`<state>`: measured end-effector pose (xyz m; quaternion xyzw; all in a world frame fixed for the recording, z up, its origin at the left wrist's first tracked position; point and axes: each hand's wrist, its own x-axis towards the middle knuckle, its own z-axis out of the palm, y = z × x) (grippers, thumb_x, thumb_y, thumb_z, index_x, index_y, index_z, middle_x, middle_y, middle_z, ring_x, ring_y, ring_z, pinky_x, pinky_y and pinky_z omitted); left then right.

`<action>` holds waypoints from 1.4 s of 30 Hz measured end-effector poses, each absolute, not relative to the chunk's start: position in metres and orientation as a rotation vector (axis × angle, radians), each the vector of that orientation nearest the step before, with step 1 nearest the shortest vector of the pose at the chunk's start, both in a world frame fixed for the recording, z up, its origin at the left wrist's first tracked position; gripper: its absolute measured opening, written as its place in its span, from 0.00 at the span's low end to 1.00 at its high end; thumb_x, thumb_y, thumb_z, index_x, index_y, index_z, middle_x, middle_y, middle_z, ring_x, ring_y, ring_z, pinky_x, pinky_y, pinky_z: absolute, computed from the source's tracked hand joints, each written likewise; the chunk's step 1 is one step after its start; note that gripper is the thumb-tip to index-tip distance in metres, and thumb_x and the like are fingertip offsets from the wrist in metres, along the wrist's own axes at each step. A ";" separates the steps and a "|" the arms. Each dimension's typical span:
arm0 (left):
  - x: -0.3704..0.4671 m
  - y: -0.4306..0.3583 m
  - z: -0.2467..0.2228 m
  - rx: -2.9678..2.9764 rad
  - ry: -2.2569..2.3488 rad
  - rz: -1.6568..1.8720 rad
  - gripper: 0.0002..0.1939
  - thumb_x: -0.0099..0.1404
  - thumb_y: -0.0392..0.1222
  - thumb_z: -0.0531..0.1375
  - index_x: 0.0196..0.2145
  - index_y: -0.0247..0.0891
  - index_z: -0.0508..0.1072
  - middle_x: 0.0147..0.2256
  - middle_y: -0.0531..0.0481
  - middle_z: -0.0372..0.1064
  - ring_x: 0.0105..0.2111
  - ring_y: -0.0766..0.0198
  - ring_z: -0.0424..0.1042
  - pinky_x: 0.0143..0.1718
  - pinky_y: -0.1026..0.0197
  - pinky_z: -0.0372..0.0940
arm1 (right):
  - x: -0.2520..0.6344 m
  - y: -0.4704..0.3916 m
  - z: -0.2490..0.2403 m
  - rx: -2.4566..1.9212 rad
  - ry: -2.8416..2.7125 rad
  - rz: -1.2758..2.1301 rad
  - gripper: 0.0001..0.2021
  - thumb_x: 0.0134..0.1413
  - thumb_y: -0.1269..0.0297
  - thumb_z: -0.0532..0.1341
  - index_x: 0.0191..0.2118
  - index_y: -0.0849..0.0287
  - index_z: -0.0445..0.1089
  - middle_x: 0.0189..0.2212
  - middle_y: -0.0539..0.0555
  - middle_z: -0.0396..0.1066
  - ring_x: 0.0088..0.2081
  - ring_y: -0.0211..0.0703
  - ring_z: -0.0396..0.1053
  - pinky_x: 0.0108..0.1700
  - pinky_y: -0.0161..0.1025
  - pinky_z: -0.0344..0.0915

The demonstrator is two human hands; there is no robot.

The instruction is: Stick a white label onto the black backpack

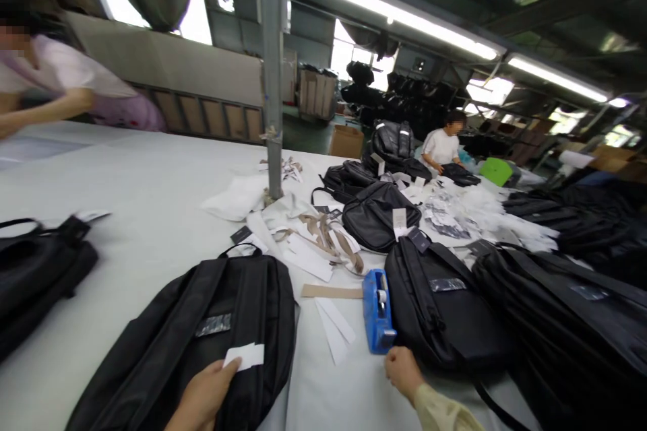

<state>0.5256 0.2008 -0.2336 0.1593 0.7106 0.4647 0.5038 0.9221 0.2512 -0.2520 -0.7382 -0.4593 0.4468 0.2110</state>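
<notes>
A black backpack (pixel 166 323) lies strap side up in front of me, with a clear strip on its back panel. Over its right side, my left hand (pixel 205 392) pinches a few white paper slips (pixel 247 355) between thumb and fingers. My right hand (pixel 403 372) is closed just below the front end of a blue tape dispenser (pixel 377 326). Whatever those curled fingers may hold is hidden. To the left of the dispenser, a brown strip (pixel 331 291) and loose white paper strips (pixel 334 330) lie on the white table (pixel 323 397).
More black backpacks lie at right (pixel 449 310) and far left (pixel 40 269). A grey post (pixel 273 67) rises from the table beside heaped paper scraps (pixel 323 236). One person (pixel 75 81) leans over the table at left; another (pixel 441 147) handles a black bag farther back.
</notes>
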 end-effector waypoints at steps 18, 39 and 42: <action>0.538 0.193 -0.228 0.625 1.847 1.149 0.17 0.49 0.52 0.66 0.26 0.34 0.76 0.23 0.46 0.73 0.30 0.52 0.73 0.30 0.58 0.66 | 0.655 0.298 -0.182 -1.557 -2.521 1.402 0.08 0.44 0.65 0.64 0.28 0.61 0.79 0.24 0.54 0.76 0.29 0.39 0.71 0.28 0.32 0.61; 0.534 0.194 -0.221 0.273 1.640 1.146 0.06 0.61 0.37 0.60 0.34 0.32 0.75 0.28 0.41 0.78 0.33 0.53 0.77 0.37 0.57 0.70 | 0.697 0.297 -0.206 -1.816 -1.974 1.648 0.07 0.40 0.72 0.63 0.17 0.60 0.69 0.15 0.50 0.68 0.17 0.36 0.62 0.22 0.35 0.59; 0.533 0.197 -0.216 0.063 1.499 1.170 0.03 0.62 0.32 0.60 0.34 0.31 0.75 0.28 0.41 0.78 0.31 0.55 0.78 0.36 0.58 0.71 | 0.708 0.293 -0.205 -1.813 -1.913 1.390 0.05 0.46 0.71 0.60 0.25 0.62 0.74 0.24 0.54 0.74 0.27 0.39 0.69 0.30 0.34 0.62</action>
